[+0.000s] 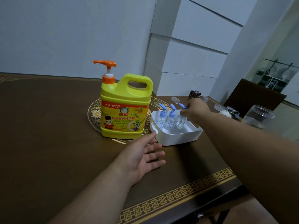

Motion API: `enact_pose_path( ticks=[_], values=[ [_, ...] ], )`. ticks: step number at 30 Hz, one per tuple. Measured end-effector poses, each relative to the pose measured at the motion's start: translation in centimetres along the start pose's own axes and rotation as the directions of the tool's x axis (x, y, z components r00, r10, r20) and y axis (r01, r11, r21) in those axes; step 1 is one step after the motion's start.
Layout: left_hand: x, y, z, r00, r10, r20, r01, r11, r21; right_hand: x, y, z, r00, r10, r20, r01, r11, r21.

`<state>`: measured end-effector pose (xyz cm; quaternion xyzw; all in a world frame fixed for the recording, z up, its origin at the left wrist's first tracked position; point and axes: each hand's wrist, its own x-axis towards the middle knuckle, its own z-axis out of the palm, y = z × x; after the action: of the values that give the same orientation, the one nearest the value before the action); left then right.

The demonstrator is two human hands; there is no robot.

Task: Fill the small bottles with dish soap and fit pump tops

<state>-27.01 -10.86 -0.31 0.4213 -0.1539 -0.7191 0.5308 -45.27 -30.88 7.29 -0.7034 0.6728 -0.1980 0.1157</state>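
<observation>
Three small bottles (170, 119) with blue pump tops (172, 107) are stood upright in a row inside the white tub (181, 136), along its far side. The bottle at the right end of that row is gripped around its neck and pump by the right hand (195, 111), whose fingers are curled about it. The left hand (145, 153) is held open and flat at the tub's near left corner, palm turned towards the tub; whether its fingertips touch the tub's handle cannot be told. The large yellow dish soap jug (124, 107), with its orange pump (106, 68) still fitted, is stood just to the left of the tub, close to its wall.

The risks are judged as follows. If the gripped bottle is lifted at a slant, its neighbours in the row may be knocked over, since all three are packed close together. As the tub is light and is not pressed down, it may be dragged or tipped when the bottle is drawn out. Because only the pump end is held, the top may come loose or the slick bottle may slip. How much soap the bottles hold cannot be made out. A clear jar (258, 117) and loose caps are set beyond the tub to its right, where the forearm could brush them.
</observation>
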Motion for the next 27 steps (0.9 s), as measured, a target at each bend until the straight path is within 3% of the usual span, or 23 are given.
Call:
enact_pose_path(
  ticks=[27],
  values=[
    [-0.2,0.1,0.0,1.000,-0.003,0.001,0.003,1.000,-0.001,0.0,1.3,-0.3,0.999,-0.047,-0.006,0.046,0.999,-0.025]
  ],
)
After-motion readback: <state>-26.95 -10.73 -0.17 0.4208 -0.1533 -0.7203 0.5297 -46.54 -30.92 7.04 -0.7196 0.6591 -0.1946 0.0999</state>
